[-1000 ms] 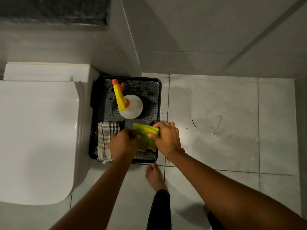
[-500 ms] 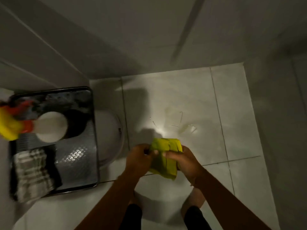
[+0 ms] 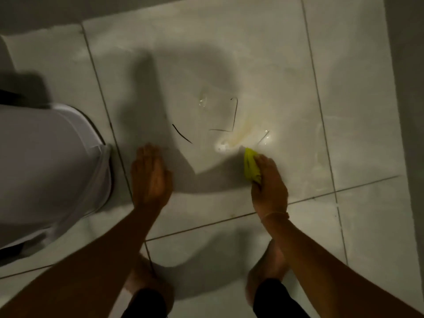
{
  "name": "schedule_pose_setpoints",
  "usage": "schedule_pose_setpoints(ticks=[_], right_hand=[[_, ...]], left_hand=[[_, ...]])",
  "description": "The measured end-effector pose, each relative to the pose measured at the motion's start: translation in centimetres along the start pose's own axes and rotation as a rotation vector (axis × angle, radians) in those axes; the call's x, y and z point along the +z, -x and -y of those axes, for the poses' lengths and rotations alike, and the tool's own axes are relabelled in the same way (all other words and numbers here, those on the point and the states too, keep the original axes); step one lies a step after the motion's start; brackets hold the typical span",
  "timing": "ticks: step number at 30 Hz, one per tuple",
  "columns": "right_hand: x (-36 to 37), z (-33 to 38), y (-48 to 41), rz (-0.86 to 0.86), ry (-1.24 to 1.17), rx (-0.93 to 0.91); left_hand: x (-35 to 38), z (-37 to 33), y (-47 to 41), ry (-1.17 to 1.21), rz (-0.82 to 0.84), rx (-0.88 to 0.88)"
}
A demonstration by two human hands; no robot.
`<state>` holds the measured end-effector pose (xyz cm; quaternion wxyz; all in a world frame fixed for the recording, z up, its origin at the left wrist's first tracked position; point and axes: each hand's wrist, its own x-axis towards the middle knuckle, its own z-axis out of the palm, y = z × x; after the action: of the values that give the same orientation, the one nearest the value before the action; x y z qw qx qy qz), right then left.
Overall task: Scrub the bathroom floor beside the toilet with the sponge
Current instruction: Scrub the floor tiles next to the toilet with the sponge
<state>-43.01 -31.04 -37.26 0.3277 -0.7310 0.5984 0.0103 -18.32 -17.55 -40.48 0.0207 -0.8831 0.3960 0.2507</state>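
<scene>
My right hand [image 3: 269, 187] grips a yellow-green sponge [image 3: 250, 165] and holds its tip down on the pale floor tile [image 3: 275, 65], just below a yellowish wet stain [image 3: 243, 131] with foam. Thin dark strands [image 3: 234, 115] lie on the tile above the stain. My left hand [image 3: 150, 177] rests flat on the floor with nothing in it, to the right of the white toilet [image 3: 46, 168]. The toilet fills the left side of the view.
My two bare feet [image 3: 267, 271] stand on the tiles below my arms. A grey wall [image 3: 406, 111] runs down the right edge, and another wall borders the top left. Dark grout lines cross the floor.
My hands carried the sponge from the black tray to the right, over the stained tile. My left hand let go of it and dropped to the floor. The tray has left the view.
</scene>
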Motion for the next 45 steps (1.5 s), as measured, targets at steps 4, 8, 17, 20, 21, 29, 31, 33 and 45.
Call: schedule_pose_setpoints(ticks=[4,8,17,20,21,29,31,33,45], right_hand=[[6.0,-0.8,1.2,0.302,0.322,-0.519],[8.1,-4.0,5.2,0.353,0.488,-0.786],[8.4,-3.7,1.8,0.09,0.486,-0.332],[10.0,-4.4,6.0,0.219,0.51,-0.685],[9.1,-6.0,7.9,0.278,0.526,-0.773],[6.6,-6.1,2.0,0.065,0.466,-0.208],[8.3,-4.9,2.6,0.145,0.477,-0.469],[7.9,-6.8,5.4,0.28,0.583,-0.785],[7.7,-6.4,3.8,0.248,0.521,-0.733]], left_hand=[[2.9,2.3,-3.0,-0.063,-0.066,0.039],[5.1,2.5,-3.8,-0.043,-0.138,0.045],[6.1,2.9,-4.0,-0.066,-0.272,0.082],[6.1,3.0,-4.1,-0.066,-0.28,0.078],[6.1,2.9,-4.2,-0.063,-0.273,0.079],[6.4,2.7,-4.3,-0.04,-0.289,0.077],[6.6,3.0,-4.4,-0.049,-0.303,0.07],[6.5,2.9,-4.5,-0.058,-0.296,0.07],[7.1,2.5,-4.9,-0.047,-0.321,0.05]])
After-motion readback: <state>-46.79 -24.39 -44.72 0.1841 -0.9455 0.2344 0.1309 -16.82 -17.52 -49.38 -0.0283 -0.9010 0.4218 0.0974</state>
